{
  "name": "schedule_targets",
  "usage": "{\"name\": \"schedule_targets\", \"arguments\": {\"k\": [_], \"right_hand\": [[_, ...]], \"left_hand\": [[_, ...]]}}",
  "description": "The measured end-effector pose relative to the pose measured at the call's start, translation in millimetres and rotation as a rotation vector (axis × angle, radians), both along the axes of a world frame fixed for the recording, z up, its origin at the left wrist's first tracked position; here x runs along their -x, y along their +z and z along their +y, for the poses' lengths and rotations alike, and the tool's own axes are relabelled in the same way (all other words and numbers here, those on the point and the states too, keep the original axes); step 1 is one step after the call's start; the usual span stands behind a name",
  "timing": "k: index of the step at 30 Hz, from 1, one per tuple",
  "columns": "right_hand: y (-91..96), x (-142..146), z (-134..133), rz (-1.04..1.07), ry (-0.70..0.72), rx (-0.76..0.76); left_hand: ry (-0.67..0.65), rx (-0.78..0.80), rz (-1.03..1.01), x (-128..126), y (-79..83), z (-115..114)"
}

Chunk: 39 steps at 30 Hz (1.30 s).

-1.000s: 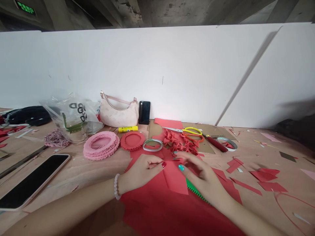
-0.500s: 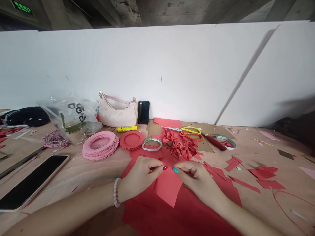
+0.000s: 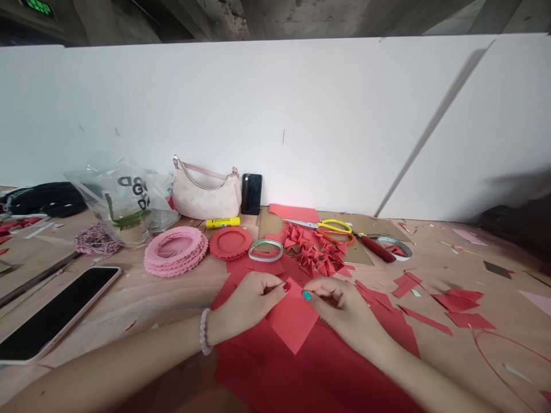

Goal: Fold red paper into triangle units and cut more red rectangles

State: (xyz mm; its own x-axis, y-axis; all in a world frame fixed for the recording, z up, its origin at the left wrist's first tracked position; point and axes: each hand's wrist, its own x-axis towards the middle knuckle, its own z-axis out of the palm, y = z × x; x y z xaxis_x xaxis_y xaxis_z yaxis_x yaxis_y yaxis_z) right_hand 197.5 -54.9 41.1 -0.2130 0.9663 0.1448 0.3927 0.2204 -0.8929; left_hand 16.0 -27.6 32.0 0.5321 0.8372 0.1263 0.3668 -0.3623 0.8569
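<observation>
Both hands are working close together on a square of red paper (image 3: 293, 316), which sits on its corner like a diamond, on top of a larger red sheet (image 3: 258, 373). The left hand (image 3: 245, 304) comes in from the left side, its fingers closed in a pinch on the square's upper left edge, near the top corner. The right hand (image 3: 340, 312) has its fingers curled and closed on the upper right edge. The lower half of the square lies free of both hands. A beaded bracelet (image 3: 203, 331) circles the left wrist.

Just beyond the hands is a heap of folded red pieces (image 3: 316, 255), and beside it a small roll of tape (image 3: 266, 250). Further left are a red paper ring (image 3: 230, 242) and a stack of pink paper rings (image 3: 174, 250). Yellow-handled scissors (image 3: 336, 226) lie beyond the heap, on a sheet of cardboard (image 3: 361, 225). A phone (image 3: 55, 312) lies flat on the table (image 3: 129, 298), well to the left of the left hand. Red scraps (image 3: 456, 304) are scattered to the right. A glue stick (image 3: 222, 222) lies near a handbag (image 3: 206, 196).
</observation>
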Motion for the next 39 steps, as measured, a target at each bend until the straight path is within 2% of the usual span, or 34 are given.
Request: {"name": "schedule_targets", "arguments": {"k": [7, 11, 17, 21, 24, 27, 29, 31, 34, 39], "right_hand": [[-1.0, 4, 0, 0.009, 0.088, -0.019], [2.2, 2, -2, 0.053, 0.050, -0.049], [1.1, -10, 7, 0.282, -0.029, 0.048], [-3.4, -12, 14, 0.301, -0.065, 0.061], [-2.1, -13, 16, 0.083, -0.005, 0.031], [4.4, -19, 15, -0.366, 0.060, -0.090], [8.0, -26, 13, -0.712, 0.026, -0.172], [8.7, -33, 11, -0.978, 0.056, -0.170], [8.2, -39, 10, -1.126, 0.168, -0.124], [27.6, -37, 9, -1.095, 0.120, -0.169]], "left_hand": [[-0.072, -0.024, 0.040, -4, 3.9, -10], [-0.104, -0.014, 0.025, -5, 6.4, -13], [-0.209, 0.239, -0.048, 2, 5.4, -2], [-0.227, 0.298, -0.021, 10, 6.0, 13], [-0.312, 0.234, 0.133, 22, 9.7, 27], [-0.417, 0.131, 0.405, 36, 14.4, 39], [-0.390, -0.056, 0.618, 43, 16.9, 43], [-0.312, -0.247, 0.753, 48, 18.4, 44], [-0.198, -0.415, 0.787, 49, 18.8, 41], [0.019, -0.572, 0.685, 42, 19.7, 35]]}}
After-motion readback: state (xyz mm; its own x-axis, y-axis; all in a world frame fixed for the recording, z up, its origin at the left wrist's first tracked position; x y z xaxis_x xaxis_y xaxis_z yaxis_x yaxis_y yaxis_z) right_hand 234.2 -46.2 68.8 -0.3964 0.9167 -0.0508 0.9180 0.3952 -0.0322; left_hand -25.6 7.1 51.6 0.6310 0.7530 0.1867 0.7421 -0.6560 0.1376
